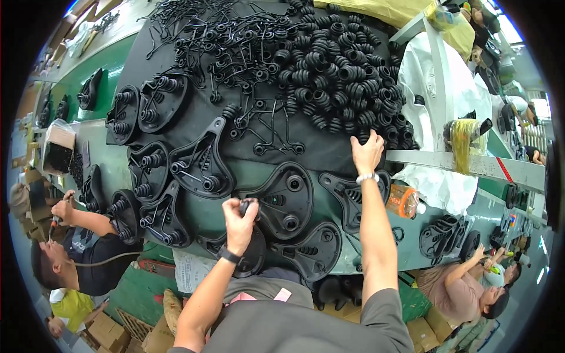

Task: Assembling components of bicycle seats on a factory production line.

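A white-capped orange plastic bottle [401, 201] sits on the green bench [247, 176]. The left hand [239, 226] grips a small black piece [245, 207] near black teardrop-shaped bases [305, 197]; the right hand [367, 154], loosely curled, meets heaped black ribbed sleeves [352, 73], hold unclear.

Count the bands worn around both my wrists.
2: a black wrist strap just below the left hand, and a white beaded bracelet just below the right hand.

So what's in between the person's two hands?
In the head view, there's mostly an upturned black bicycle saddle base beside the left hand, then some green tabletop and black mat toward the right hand.
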Available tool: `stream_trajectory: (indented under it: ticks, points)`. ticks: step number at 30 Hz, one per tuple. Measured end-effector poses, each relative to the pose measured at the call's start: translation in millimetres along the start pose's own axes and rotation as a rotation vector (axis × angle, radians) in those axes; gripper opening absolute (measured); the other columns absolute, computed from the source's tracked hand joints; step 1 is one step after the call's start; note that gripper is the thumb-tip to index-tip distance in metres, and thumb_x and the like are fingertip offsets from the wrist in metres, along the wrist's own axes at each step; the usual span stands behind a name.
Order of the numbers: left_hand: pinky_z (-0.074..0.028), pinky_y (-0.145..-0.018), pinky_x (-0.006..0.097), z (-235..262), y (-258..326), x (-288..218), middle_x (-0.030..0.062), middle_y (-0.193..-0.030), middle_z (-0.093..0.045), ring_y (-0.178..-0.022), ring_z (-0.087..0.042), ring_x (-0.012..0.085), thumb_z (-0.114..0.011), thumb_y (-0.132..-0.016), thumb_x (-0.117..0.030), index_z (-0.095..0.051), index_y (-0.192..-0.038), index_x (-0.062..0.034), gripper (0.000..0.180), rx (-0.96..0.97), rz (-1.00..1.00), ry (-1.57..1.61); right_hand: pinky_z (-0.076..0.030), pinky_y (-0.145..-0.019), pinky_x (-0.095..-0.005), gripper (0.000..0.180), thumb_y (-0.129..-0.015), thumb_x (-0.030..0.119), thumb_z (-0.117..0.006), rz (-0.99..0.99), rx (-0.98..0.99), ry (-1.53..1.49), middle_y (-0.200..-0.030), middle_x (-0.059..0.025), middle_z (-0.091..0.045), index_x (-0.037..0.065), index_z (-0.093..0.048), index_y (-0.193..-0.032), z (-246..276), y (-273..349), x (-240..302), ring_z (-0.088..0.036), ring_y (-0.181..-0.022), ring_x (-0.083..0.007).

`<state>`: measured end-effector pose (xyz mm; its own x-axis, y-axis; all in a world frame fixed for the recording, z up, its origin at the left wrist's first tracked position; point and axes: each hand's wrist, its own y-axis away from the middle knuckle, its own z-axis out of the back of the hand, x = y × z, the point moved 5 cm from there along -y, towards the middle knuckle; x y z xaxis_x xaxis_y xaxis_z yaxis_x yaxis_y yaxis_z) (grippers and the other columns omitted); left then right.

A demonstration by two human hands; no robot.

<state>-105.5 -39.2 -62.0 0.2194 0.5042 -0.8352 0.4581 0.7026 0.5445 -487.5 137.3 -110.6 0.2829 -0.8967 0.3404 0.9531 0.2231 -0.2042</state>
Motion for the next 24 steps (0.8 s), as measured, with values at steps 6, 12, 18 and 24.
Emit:
stream_trajectory:
  ticks: [6, 12, 18, 24]
  points:
    - [-0.049, -0.075, 0.028, 78, 63, 12, 0.0036, -0.094, -0.066, -0.080, -0.057, 0.0111, -0.079, -0.088, -0.013, -0.065, -0.105, 0.0025, 0.027, -0.031, -0.145, -0.444, -0.050, -0.100, -0.0407, 0.054, -0.082, 0.008, -0.074, -0.152, 0.076, -0.343, -0.124, -0.0203, -0.064, -0.001, -0.053, -0.131, -35, 8, -31, -0.065, -0.112, -0.0352]
    - [-0.052, -0.083, 0.035, 140, 107, 48, 0.0182, -0.121, -0.068, -0.093, -0.065, 0.0265, -0.080, -0.084, -0.014, -0.053, -0.087, 0.0014, 0.031, -0.004, -0.275, -0.649, -0.046, -0.106, -0.0312, 0.060, -0.080, -0.012, -0.068, 0.005, 0.558, -1.186, -0.140, -0.0085, -0.056, 0.003, -0.050, -0.136, 64, 147, 99, -0.057, -0.126, -0.0166]
    - [-0.056, -0.086, 0.043, 144, 128, 59, 0.0190, -0.119, -0.069, -0.099, -0.068, 0.0408, -0.087, -0.079, -0.023, -0.052, -0.118, -0.0027, 0.056, 0.105, -0.155, -0.902, -0.048, -0.106, -0.0360, 0.063, -0.078, 0.002, -0.080, 0.111, 0.800, -0.889, -0.130, -0.0135, -0.063, 0.001, -0.055, -0.136, 98, 274, 118, -0.062, -0.121, -0.0258]
    - [-0.053, -0.097, 0.042, 131, 137, 72, 0.0135, -0.129, -0.064, -0.113, -0.063, 0.0340, -0.084, -0.077, -0.019, -0.061, -0.125, -0.0034, 0.056, 0.496, -0.477, -1.077, -0.050, -0.104, -0.0423, 0.060, -0.076, 0.001, -0.081, 0.537, 0.799, -0.774, -0.133, -0.0211, -0.059, 0.000, -0.056, -0.130, 77, 358, 156, -0.060, -0.121, -0.0400]
